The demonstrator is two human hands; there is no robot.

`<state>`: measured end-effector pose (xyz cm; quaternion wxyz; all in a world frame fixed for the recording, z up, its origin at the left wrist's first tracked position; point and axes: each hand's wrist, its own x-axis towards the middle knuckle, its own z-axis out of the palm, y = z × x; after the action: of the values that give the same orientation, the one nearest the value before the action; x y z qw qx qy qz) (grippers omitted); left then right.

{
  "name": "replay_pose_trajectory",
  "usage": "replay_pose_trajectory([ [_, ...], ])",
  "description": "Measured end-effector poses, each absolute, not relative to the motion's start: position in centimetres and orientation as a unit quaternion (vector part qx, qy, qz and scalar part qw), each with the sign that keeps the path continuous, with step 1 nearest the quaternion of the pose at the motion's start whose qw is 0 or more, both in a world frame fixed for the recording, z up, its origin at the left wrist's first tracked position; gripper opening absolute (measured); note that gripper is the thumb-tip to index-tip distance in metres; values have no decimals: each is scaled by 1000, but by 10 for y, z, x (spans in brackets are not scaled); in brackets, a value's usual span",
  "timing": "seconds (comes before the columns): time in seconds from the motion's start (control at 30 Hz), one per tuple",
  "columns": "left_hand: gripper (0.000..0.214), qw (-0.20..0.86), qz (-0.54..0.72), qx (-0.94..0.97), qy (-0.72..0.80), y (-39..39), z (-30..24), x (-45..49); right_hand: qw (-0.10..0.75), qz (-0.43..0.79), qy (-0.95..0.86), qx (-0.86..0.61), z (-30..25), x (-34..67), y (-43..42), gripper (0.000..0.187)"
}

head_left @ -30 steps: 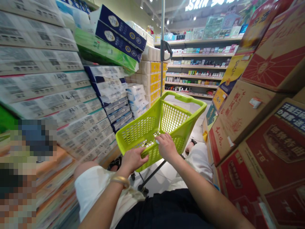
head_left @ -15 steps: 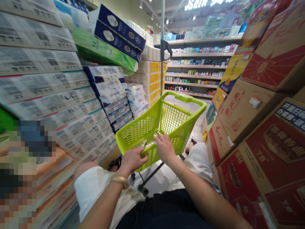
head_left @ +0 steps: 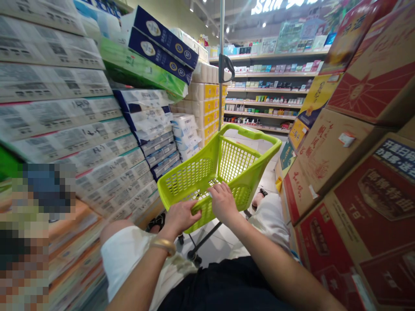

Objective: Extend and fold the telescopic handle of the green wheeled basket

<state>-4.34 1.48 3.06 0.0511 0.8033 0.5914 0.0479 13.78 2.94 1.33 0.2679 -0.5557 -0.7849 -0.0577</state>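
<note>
A lime-green shopping cart (head_left: 191, 173) stands between my knees, its perforated basket walls and floor showing nothing inside. On the near rim of the basket lies my left hand (head_left: 182, 217), fingers curled over the edge, a gold bangle (head_left: 163, 246) at its wrist. Slightly farther right, my right hand (head_left: 223, 201) is bent over the same rim, with its fingertips reaching inside. The undersides of both hands are hidden. Below the basket show a dark leg and a caster wheel (head_left: 194, 256).
Stacked tissue packs (head_left: 106, 123) wall the left side, some tilted on top. Liquor cartons (head_left: 319, 151) rise close on the right. A metal pole with a dark handle (head_left: 226, 69) stands behind the cart. Shelves of small goods (head_left: 269, 90) line the back; the lower left is pixelated.
My right hand has shifted very slightly left on the rim. The left hand and the cart have stayed in place.
</note>
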Motion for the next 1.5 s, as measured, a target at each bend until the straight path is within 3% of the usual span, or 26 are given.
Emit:
replay_pose_trajectory([
  [0.33, 31, 56, 52, 797, 599, 15, 29, -45, 264, -61, -721, -638, 33, 181, 44, 36],
  [0.57, 30, 45, 38, 808, 587, 13, 30, -46, 280, -48, -771, -570, 13, 140, 24, 34],
  [0.87, 32, 44, 37, 808, 586, 13, 27, -50, 276, -45, -716, -639, 35, 182, 36, 38],
  [1.17, 32, 60, 33, 799, 598, 9, 35, -53, 265, -32, -758, -594, 25, 162, 23, 38],
  [1.5, 51, 86, 62, 792, 602, 16, 38, -64, 278, -70, -718, -634, 33, 184, 33, 37],
])
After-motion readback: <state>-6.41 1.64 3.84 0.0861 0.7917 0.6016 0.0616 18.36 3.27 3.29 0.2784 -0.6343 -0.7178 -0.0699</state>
